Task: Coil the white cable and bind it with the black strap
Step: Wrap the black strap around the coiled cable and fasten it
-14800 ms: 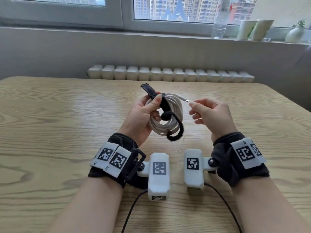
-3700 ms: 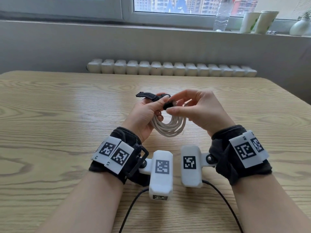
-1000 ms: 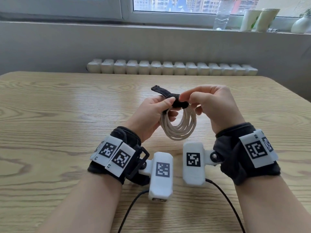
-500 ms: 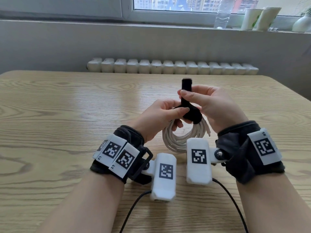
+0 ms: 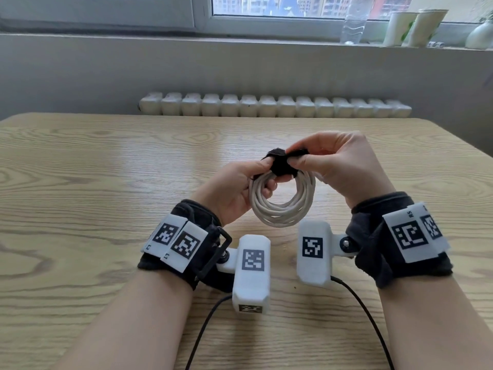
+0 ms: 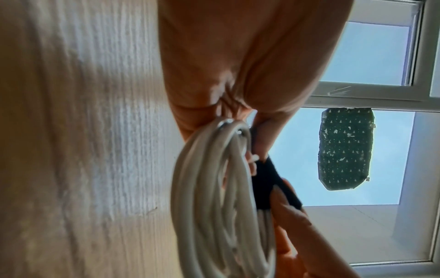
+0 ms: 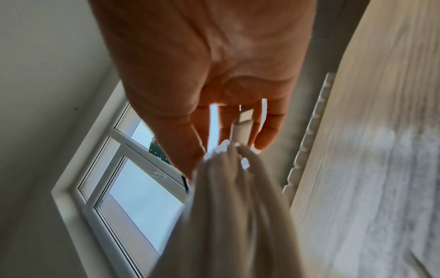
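1. Above a wooden table (image 5: 106, 182), a person holds the white cable (image 5: 282, 206), already wound into a round coil, upright between both hands in the head view; the coil hangs clear of the tabletop.
2. The black strap (image 5: 282, 164) sits at the coil's twelve o'clock, wrapped over the bundled loops, with a loose end sticking out toward ten o'clock.
3. The left hand (image 5: 237, 190) grips the coil at about ten o'clock, its thumb pressed on the strap; the right hand (image 5: 338, 166) pinches the strap from the two o'clock side between thumb and forefinger.
4. Judged from this, coiling is done and binding is in hand: the strap is around the cable but its tail does not look pressed down yet.
5. The next move likely calls for pulling the tail snug and pressing it flat onto the wrap while the left hand stops the loops from springing apart.
6. A cable plug (image 7: 244, 127) shows against the right palm in the right wrist view.
7. Readable writing: "L2" and "L1" on the left wristband's marker tags (image 5: 176, 240), "R5" on the right wristband's tags (image 5: 410, 233). No brand is legible.
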`<action>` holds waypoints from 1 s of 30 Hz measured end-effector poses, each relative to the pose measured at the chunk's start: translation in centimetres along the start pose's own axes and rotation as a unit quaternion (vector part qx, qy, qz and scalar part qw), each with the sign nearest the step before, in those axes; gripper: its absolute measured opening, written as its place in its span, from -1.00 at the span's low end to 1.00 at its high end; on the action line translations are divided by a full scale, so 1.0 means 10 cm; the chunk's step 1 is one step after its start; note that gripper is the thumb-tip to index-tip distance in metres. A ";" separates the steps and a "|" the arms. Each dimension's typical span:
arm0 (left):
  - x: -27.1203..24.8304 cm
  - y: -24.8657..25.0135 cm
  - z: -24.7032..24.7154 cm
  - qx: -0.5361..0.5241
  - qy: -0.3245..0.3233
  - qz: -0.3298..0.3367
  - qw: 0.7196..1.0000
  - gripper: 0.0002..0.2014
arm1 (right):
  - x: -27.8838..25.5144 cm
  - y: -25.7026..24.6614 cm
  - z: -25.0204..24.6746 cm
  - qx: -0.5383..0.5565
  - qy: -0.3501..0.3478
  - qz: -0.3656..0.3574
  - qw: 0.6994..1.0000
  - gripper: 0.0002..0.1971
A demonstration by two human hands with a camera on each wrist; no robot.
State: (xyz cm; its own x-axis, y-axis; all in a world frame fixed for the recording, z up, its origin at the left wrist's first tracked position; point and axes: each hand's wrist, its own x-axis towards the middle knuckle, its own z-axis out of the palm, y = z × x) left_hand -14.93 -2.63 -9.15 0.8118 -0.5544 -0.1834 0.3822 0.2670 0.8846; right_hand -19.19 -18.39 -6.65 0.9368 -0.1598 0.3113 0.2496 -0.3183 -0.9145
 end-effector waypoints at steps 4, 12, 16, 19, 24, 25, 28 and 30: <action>-0.02 0.03 -0.01 -0.015 0.002 0.003 1.000 -0.68 | 0.00 0.02 0.01 -0.081 0.013 -0.023 0.996 -0.77; 0.03 -0.01 0.03 0.119 0.082 0.079 0.986 -0.66 | 0.00 0.02 0.05 -0.055 -0.005 -0.012 0.998 -0.90; 0.01 0.02 0.01 0.087 0.077 0.099 0.988 -0.84 | 0.04 0.06 0.08 -0.002 -0.031 0.102 0.994 -0.75; 0.00 0.03 0.00 0.078 0.068 0.112 0.988 -0.87 | 0.02 0.03 0.09 0.065 -0.091 0.150 0.982 -0.81; 0.02 0.00 0.04 0.099 0.045 0.114 0.988 -0.73 | 0.06 0.05 0.07 0.067 -0.062 0.140 0.986 -0.92; 0.03 -0.01 0.05 0.110 0.042 0.114 0.987 -0.68 | 0.06 0.05 0.07 0.059 -0.056 0.138 0.987 -0.94; 0.05 -0.04 0.07 0.095 0.046 0.117 0.987 -0.58 | 0.07 0.06 0.08 0.072 -0.051 0.139 0.986 -0.96; 0.05 -0.04 0.08 0.070 0.044 0.121 0.989 -0.67 | 0.08 0.06 0.08 0.079 -0.044 0.135 0.987 -0.95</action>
State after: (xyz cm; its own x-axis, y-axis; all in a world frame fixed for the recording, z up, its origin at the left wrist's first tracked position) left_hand -15.00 -3.67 -9.29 0.9101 -0.4143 0.0104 0.1111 0.2680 0.9570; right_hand -18.13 -17.98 -7.17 0.9902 -0.1356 0.0327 0.0157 -0.1247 -0.9921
